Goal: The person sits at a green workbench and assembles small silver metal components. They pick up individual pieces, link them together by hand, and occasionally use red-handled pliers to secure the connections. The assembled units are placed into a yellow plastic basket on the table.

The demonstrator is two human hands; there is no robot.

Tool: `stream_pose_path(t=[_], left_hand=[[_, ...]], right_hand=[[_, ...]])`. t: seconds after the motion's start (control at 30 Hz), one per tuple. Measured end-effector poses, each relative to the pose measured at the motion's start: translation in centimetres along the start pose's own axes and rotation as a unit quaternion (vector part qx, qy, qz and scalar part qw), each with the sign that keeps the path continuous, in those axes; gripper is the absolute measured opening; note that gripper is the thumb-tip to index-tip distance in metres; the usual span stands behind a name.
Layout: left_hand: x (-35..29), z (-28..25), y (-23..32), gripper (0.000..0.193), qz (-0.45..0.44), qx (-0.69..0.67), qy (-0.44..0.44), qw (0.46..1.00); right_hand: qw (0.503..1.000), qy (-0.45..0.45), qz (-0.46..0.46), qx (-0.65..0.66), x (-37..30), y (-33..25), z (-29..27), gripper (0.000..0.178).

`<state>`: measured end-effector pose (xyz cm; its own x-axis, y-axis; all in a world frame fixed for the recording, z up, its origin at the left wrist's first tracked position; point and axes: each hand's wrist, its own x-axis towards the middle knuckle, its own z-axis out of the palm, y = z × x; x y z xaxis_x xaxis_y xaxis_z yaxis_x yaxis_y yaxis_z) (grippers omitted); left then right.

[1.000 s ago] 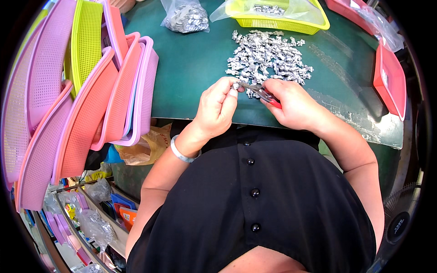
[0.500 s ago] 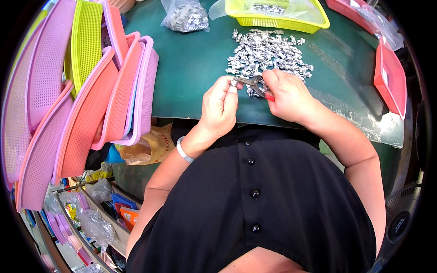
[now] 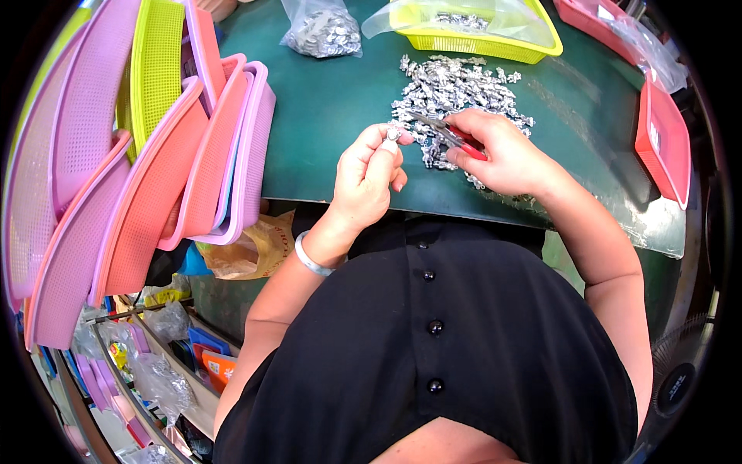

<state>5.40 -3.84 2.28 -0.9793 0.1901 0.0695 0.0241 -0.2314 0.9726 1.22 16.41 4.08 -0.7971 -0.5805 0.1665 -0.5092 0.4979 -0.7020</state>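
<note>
Between the thumb and fingertips of my left hand [image 3: 365, 178] is a small silvery metal piece [image 3: 393, 134]; its exact shape is too small to make out. My right hand [image 3: 498, 151] is closed around red-handled pliers [image 3: 452, 134], whose jaws point left, apart from the held piece. Beneath and beyond the pliers spreads a pile of small silvery metal pieces [image 3: 452, 89] on the green table [image 3: 309, 147]. Part of the pile is hidden by my right hand.
Behind the pile stands a yellow-green basket [image 3: 495, 48] with a plastic bag and metal pieces inside. A clear bag of metal pieces [image 3: 325, 35] lies to its left. Stacked plastic baskets [image 3: 154, 185] crowd the left side. A red tray [image 3: 666, 143] sits at the right edge.
The pliers have come away from the metal piece in my left hand and shifted right, their jaws tilting up over the pile. My left hand still pinches the piece.
</note>
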Motion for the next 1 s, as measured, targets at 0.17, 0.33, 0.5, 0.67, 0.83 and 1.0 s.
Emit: stream_pose_path(t=[0.17,0.33,0.5,0.67,0.83,1.0], left_hand=[[0.2,0.0,0.2,0.019,-0.013,-0.015,-0.007,1.0],[0.2,0.1,0.2,0.019,-0.014,-0.005,-0.001,1.0],[0.3,0.2,0.4,0.019,-0.01,0.028,0.002,1.0],[0.4,0.2,0.5,0.019,-0.007,0.067,0.001,0.998],[0.5,-0.4,0.2,0.019,-0.006,0.102,-0.02,0.995],[0.5,-0.8,-0.1,0.018,0.004,0.14,-0.017,0.99]], right_hand=[[0.999,-0.027,0.008,-0.026,-0.1,-0.5,-0.2,0.022],[0.997,-0.06,0.027,-0.041,-0.1,-1.5,-0.5,0.018],[0.997,-0.044,0.014,-0.068,0.0,-1.3,-0.4,0.017],[0.995,-0.052,0.004,-0.083,0.0,-1.0,-0.4,0.016],[0.996,-0.04,-0.031,-0.078,-0.1,0.0,0.1,0.017],[0.993,-0.066,0.021,-0.092,0.1,-0.6,-0.1,0.013]])
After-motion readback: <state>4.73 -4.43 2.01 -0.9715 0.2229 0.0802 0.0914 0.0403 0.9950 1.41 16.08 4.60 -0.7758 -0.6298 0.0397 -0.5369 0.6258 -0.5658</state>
